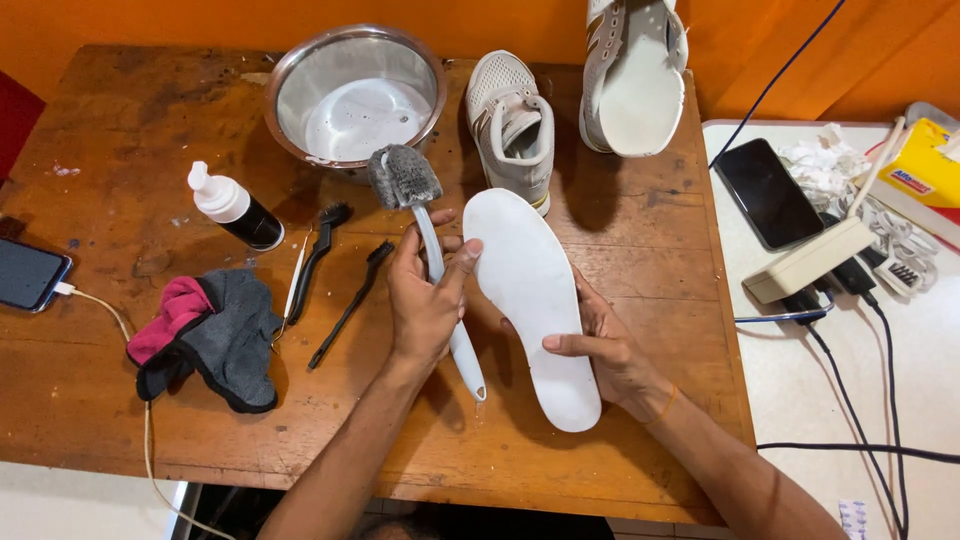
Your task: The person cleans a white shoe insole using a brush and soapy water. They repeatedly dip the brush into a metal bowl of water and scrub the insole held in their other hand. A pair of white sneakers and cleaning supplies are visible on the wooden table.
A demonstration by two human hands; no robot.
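View from above a wooden table [120, 400]. The left hand [425, 300] is closed around the pale handle of a long brush [435, 250], whose grey bristle head points to the far side, just near of a steel bowl [355, 90]; the handle's butt points near. The right hand [605, 345] grips a white insole [530, 290] from beneath, thumb laid across its near right edge. The insole lies immediately right of the brush, its long axis running from far left to near right, roughly parallel to the handle; the left thumb touches its far left edge. Further left lie two small black brushes [335, 270], a bottle [235, 208] and a grey-pink cloth [210, 335]. Two pale shoes [515, 125] rest at the far edge.
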